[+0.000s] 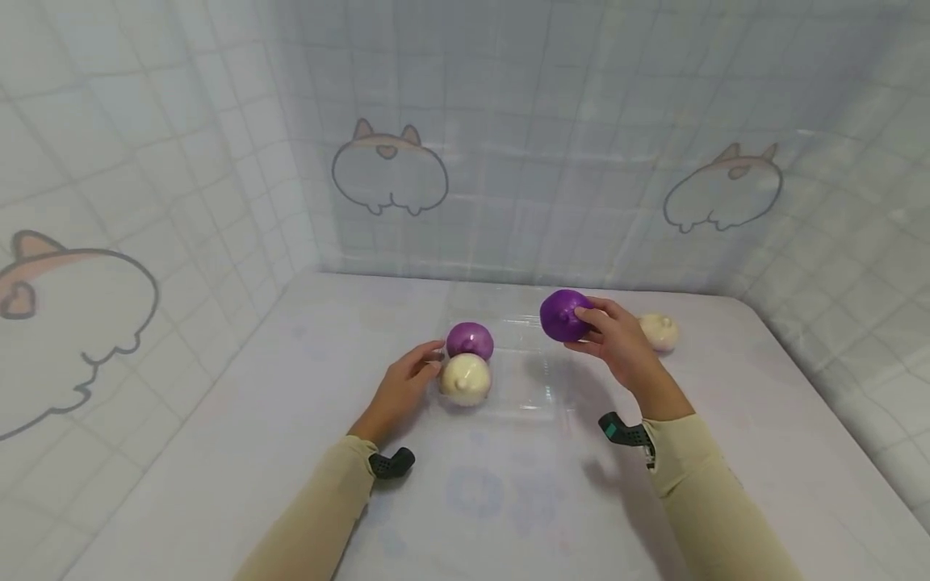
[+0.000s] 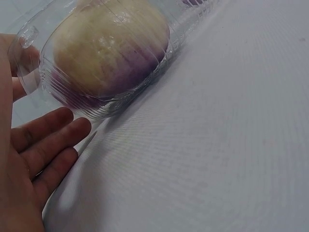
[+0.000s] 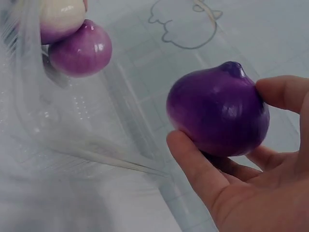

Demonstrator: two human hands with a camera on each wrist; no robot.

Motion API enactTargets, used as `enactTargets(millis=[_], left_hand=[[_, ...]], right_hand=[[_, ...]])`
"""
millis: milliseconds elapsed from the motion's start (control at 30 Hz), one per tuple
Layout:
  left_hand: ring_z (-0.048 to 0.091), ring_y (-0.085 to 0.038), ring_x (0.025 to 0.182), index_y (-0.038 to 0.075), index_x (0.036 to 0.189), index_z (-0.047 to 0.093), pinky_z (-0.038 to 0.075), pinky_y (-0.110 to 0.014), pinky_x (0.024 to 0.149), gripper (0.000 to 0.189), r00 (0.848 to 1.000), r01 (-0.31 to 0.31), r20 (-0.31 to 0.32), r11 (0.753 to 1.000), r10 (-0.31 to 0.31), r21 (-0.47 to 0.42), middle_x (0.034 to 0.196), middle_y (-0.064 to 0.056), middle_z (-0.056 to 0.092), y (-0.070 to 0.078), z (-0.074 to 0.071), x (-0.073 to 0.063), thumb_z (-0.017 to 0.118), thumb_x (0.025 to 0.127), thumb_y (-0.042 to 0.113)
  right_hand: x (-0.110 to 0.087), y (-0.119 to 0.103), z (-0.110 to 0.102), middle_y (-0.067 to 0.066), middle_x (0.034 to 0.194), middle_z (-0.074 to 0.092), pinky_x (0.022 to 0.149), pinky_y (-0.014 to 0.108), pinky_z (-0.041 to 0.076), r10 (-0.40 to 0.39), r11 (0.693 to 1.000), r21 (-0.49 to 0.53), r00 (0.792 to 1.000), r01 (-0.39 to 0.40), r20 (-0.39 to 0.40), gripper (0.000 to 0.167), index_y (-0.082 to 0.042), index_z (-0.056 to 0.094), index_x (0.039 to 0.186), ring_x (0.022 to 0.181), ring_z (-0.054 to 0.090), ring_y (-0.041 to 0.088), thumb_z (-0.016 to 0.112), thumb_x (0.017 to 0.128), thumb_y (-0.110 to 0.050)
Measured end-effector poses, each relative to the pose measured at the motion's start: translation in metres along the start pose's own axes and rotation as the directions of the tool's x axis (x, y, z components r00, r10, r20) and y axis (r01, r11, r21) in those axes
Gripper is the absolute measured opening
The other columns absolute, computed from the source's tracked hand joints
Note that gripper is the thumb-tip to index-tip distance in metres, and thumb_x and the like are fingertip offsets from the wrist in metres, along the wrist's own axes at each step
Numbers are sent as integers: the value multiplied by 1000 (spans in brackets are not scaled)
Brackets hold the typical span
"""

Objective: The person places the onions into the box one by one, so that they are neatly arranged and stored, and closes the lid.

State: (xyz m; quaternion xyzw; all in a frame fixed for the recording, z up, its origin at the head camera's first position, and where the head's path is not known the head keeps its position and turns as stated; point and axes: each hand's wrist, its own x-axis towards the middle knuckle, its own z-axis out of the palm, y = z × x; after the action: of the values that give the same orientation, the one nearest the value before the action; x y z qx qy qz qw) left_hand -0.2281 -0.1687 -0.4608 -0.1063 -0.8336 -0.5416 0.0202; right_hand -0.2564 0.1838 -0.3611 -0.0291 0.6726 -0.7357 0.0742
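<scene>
My right hand [image 1: 613, 339] holds a glossy dark purple onion [image 1: 563, 316] above the right side of a clear plastic container [image 1: 519, 405]. In the right wrist view, thumb and fingers grip this onion round its sides, its pointed tip upward. Inside the container's left part, a pinkish-purple onion [image 1: 470, 336] sits behind a cream onion [image 1: 466, 379] with a purple underside. My left hand [image 1: 403, 386] is at the container's left side, fingers loosely extended. In the left wrist view, part of that hand shows through the clear wall [image 2: 30, 72]; firm contact is hard to tell.
Another cream onion [image 1: 659, 332] lies on the white-covered table [image 1: 479, 516], right of the container and partly behind my right hand. Tiled-pattern sheets with cartoon animal drawings [image 1: 390, 171] enclose the table at the back and both sides.
</scene>
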Motion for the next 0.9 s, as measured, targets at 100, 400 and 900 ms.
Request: enactTargets(millis=[100,400,900], left_hand=[[54,-21,127,34,142,53,40,-49,108,38,1000,-7,-4,1000,7,-6,136,0,59,0,-1,1,53,104,34],[55,-20,125,33,143,53,41,-48,108,39,1000,-2,-12,1000,2,3,136,1,60,-3,0,-2,52,104,34],[53,-21,128,34,142,54,40,-48,108,39,1000,-15,-8,1000,15,-5,134,-1,61,0,1,0,54,103,35]], right_hand=[[2,-2,3,27,153,32,94,45,51,3,1000,-18,1000,-3,21,60,3,30,149,133,46,44,57,102,-22],[8,0,8,28,151,35,94,44,52,45,998,-52,998,-43,43,59,6,30,149,131,47,45,56,103,-21],[14,6,12,31,143,45,93,40,52,86,989,-133,990,-71,114,62,7,35,147,112,64,30,62,100,-23]])
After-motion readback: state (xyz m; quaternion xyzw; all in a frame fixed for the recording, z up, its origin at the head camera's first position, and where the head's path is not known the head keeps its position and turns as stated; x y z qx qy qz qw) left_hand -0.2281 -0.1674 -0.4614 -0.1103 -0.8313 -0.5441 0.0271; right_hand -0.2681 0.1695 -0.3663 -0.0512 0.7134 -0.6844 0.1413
